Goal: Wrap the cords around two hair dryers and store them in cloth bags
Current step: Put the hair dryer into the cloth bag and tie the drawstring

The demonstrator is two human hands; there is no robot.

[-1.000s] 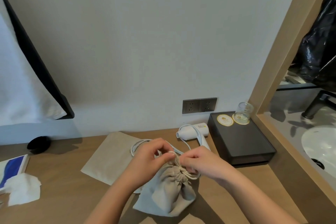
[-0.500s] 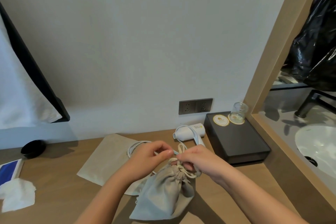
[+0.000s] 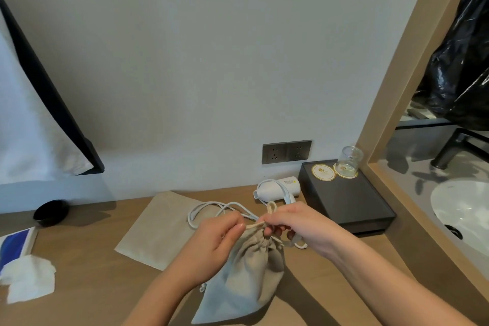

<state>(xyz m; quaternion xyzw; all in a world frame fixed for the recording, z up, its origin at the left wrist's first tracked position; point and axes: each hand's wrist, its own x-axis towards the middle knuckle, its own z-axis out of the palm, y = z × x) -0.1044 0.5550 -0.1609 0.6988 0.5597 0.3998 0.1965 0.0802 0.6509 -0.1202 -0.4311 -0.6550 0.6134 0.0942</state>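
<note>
Head view: left grip, right grip pinch drawstring of cinched bulging bag; contents hidden.

Soft, even, rather dim light on the grey wall; shadows of the bag and dish fall rightward on the desk, faint-edged; white glints on the black plastic; straight lines bow toward the edges; detail slightly soft throughout.

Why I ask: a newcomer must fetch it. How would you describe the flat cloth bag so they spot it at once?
Find the grey wall socket above the counter. Down and left of it, the flat cloth bag lies on the counter, a white cord over its right edge. Unlike the bulging bag beside it, it lies completely flat.
</note>
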